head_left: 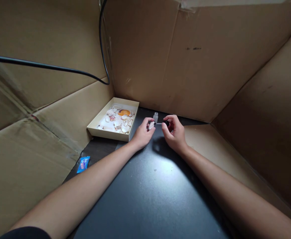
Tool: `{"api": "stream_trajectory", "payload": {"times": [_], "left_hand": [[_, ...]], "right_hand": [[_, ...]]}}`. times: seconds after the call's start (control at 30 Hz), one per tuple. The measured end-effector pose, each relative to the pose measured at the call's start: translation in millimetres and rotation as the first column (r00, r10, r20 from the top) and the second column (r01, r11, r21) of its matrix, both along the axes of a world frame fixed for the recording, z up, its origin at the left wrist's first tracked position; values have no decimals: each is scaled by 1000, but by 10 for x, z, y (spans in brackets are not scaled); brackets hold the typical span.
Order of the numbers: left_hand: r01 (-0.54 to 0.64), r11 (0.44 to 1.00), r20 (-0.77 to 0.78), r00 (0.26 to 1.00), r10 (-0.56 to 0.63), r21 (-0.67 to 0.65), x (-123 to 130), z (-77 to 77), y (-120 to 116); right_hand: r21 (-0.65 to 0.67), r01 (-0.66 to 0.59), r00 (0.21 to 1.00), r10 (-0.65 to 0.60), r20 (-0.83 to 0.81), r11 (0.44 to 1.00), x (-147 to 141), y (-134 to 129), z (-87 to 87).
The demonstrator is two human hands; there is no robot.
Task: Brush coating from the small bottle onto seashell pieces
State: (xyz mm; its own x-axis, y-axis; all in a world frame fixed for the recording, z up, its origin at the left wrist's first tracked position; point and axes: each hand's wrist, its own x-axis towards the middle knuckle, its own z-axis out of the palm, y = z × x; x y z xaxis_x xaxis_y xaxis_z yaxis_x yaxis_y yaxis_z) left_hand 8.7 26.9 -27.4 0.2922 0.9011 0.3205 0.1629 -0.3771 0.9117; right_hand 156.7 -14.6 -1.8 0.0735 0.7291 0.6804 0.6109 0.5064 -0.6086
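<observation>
My left hand point(143, 133) is closed, with a small whitish, rough-surfaced seashell point(151, 125) between thumb and fingers. In my right hand point(174, 133) a brush applicator point(159, 123) is pinched by its round black cap. Its thin pale stem points left, and the dark tip is at the shell's right edge; whether the two touch I cannot tell. Just behind the tip stands a small clear glass bottle point(155, 117), upright and without a cap. A shallow cream-coloured box point(110, 133) to the left holds several seashells point(120, 125), including an orange one point(124, 112).
Under my hands is a dark grey board or tabletop point(145, 192). A blue wrapped packet point(83, 164) lies beside my left forearm. Cardboard walls point(185, 66) enclose the area, and a black cable point(60, 68) hangs at upper left. A flat cardboard piece point(205, 142) lies at right.
</observation>
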Motion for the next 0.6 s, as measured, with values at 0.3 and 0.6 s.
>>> {"api": "stream_trajectory", "payload": {"times": [0.3,0.6], "left_hand": [[-9,1000,7,1000,9,2,15,14,-11],[-31,999,-30,999,31,-6,6,46,-32]], "right_hand": [[-17,-17,1000,17,-4,1000,4,2,-8],[-21,-24,1000,24,-17,999,3,2,-1]]}}
